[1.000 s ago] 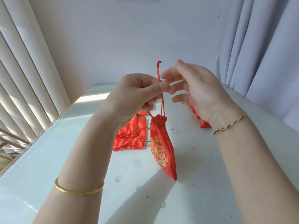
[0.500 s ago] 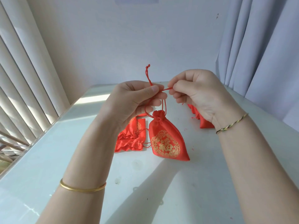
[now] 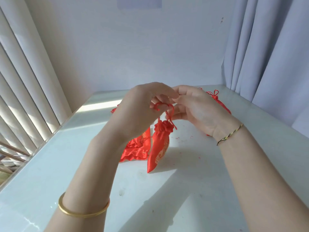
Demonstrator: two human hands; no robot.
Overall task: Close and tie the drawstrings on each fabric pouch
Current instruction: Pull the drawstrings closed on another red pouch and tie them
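Pouch [image 3: 158,144] is hung just above the desk [image 3: 217,164] by its cords [image 3: 164,107], which are pinched in the curled fingers of left hand [image 3: 142,108] and right hand [image 3: 195,108]; judged light, limp, slick, so best gripped on the cords, not the cloth.

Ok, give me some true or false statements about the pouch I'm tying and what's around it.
The red satin pouch with gold print hangs from its red drawstrings, neck gathered shut. True.
Both hands lie flat on the glossy white table. False: the left hand and right hand hold the drawstrings above it.
A gold bangle circles the left wrist. True.
The other pouches are blue. False: the crumpled pouches behind are red.
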